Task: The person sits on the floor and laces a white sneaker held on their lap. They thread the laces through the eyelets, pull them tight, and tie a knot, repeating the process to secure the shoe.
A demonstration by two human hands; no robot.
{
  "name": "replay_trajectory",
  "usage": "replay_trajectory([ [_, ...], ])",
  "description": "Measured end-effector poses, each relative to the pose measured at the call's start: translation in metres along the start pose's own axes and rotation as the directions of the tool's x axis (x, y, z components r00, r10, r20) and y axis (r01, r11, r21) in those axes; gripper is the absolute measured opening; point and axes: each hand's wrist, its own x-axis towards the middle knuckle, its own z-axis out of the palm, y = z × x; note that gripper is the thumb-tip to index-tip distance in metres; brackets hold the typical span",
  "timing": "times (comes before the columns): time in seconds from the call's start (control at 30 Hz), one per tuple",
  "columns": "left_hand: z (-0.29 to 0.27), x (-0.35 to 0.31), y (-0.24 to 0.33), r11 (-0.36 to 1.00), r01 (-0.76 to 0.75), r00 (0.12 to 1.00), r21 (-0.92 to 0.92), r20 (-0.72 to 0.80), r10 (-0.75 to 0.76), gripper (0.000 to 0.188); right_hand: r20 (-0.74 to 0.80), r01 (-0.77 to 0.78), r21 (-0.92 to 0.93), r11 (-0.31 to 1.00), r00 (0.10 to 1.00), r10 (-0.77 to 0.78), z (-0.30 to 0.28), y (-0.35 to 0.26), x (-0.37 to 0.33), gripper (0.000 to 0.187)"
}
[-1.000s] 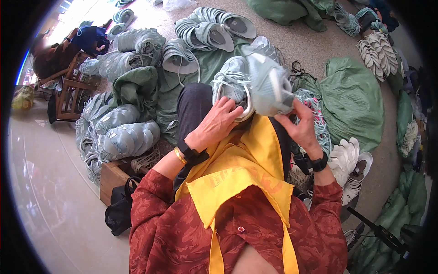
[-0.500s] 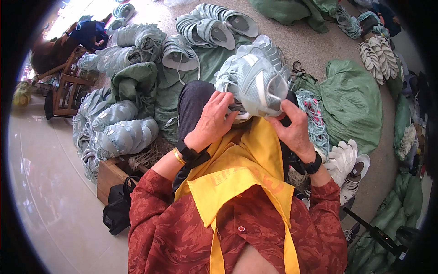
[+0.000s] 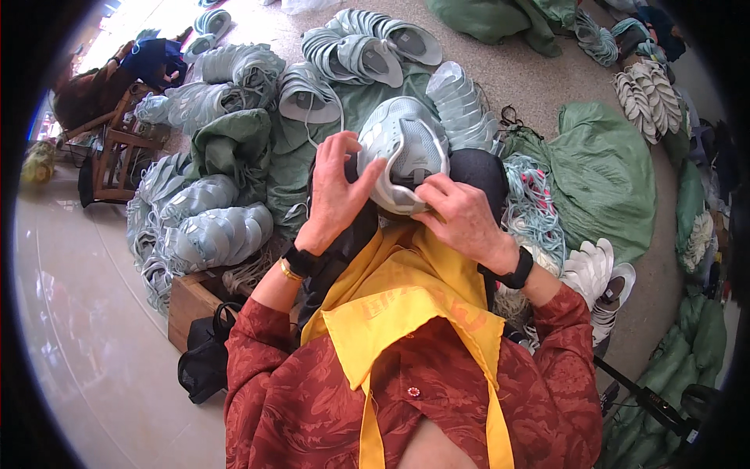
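A pale blue-grey shoe upper [image 3: 402, 141] with white trim rests over my lap, its opening facing up. My left hand [image 3: 337, 187] holds its left side, the thumb lying over the white edge and the fingers curled along the outside. With thumb and fingertips, my right hand [image 3: 462, 220] pinches the near rim of the opening. Beyond the knees, a fanned stack of matching uppers [image 3: 461, 105] lies on green cloth. A single upper with a loose lace [image 3: 308, 98] sits farther left.
More nested uppers [image 3: 215, 234] lie at left beside a wooden box [image 3: 187, 309] and a black bag [image 3: 205, 359]. On the right are a green sack [image 3: 598, 180], tangled laces [image 3: 535, 203] and white shoe parts [image 3: 590, 270]. A wooden chair [image 3: 121, 156] stands far left.
The upper has moved left and down and turned so that its opening faces up. My right hand has come inward to the near rim; my left hand has shifted to its side.
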Motion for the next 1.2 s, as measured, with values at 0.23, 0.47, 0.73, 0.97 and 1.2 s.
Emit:
replay_trajectory([
  [0.23, 0.017, 0.0, 0.001, 0.979, -0.156, 0.983, 0.13, 0.115, 0.141, 0.034, 0.004, -0.024, 0.012, 1.0, 1.0, 0.024, 0.016, 0.001, -0.009, 0.038],
  [0.47, 0.029, -0.001, -0.002, 0.987, -0.11, 0.987, 0.118, 0.127, 0.094, 0.034, 0.166, -0.053, -0.004, 0.999, 0.985, 0.053, 0.018, 0.016, -0.012, 0.043],
  [0.73, 0.026, -0.014, -0.005, 0.987, -0.096, 0.988, 0.131, 0.134, 0.079, 0.037, 0.144, 0.051, -0.04, 0.998, 0.989, -0.045, 0.029, 0.017, -0.011, 0.033],
  [0.97, 0.027, -0.022, 0.0, 0.979, -0.113, 0.985, 0.169, 0.147, 0.089, 0.045, 0.166, 0.052, -0.032, 0.998, 0.985, -0.046, 0.036, 0.02, -0.019, 0.023],
  [1.2, 0.024, -0.023, 0.001, 0.981, -0.073, 0.98, 0.181, 0.193, 0.038, 0.04, 0.086, 0.053, 0.203, 0.978, 0.994, -0.072, 0.032, 0.025, -0.023, 0.021],
])
